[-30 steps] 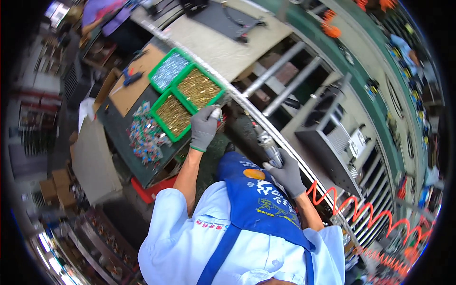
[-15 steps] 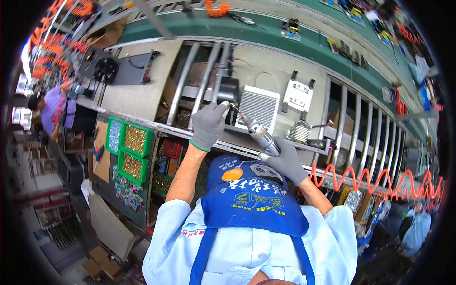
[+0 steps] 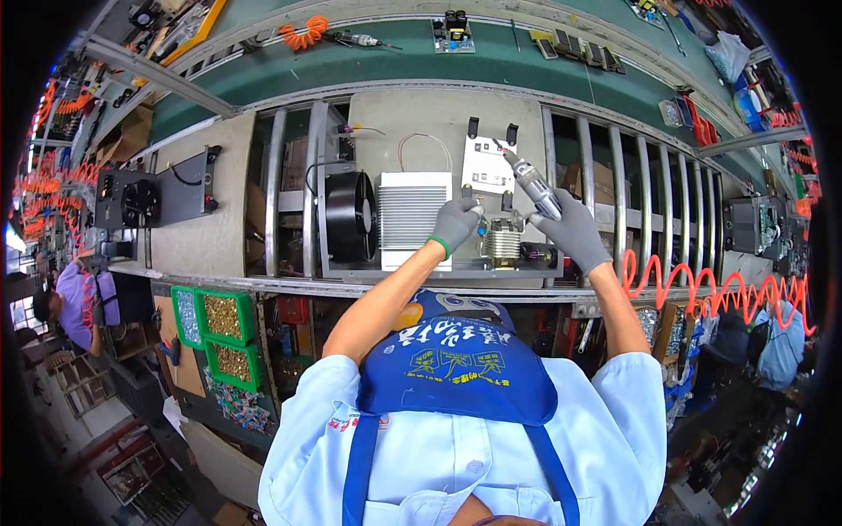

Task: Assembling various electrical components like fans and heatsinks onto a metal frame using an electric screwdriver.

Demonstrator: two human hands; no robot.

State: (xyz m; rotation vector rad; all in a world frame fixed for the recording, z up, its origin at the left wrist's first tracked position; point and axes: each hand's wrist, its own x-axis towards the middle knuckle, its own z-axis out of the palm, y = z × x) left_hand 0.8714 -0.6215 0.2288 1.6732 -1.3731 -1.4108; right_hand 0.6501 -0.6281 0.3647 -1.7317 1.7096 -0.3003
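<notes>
My left hand (image 3: pixel 456 222), in a grey glove, pinches something small at the lower edge of a white circuit board (image 3: pixel 488 167), beside a ribbed white heat sink (image 3: pixel 414 212). My right hand (image 3: pixel 572 230), also gloved, grips a silver power screwdriver (image 3: pixel 531 181) whose tip points up-left over the board. A small finned metal part (image 3: pixel 503 240) sits between my hands. All of it rests on a grey panel (image 3: pixel 438 118) with a black round fan (image 3: pixel 350 216) at its left.
Metal roller rails (image 3: pixel 645 188) run to the right. Another fan assembly (image 3: pixel 153 197) lies at the left. Green bins of brass screws (image 3: pixel 221 329) stand at the lower left. An orange coiled hose (image 3: pixel 715 294) hangs at the right. A person in purple (image 3: pixel 74 298) works at far left.
The view has swung from the green screw bins on my left to the panel in front. My left hand came from the bins to the board; my right kept hold of the screwdriver.
</notes>
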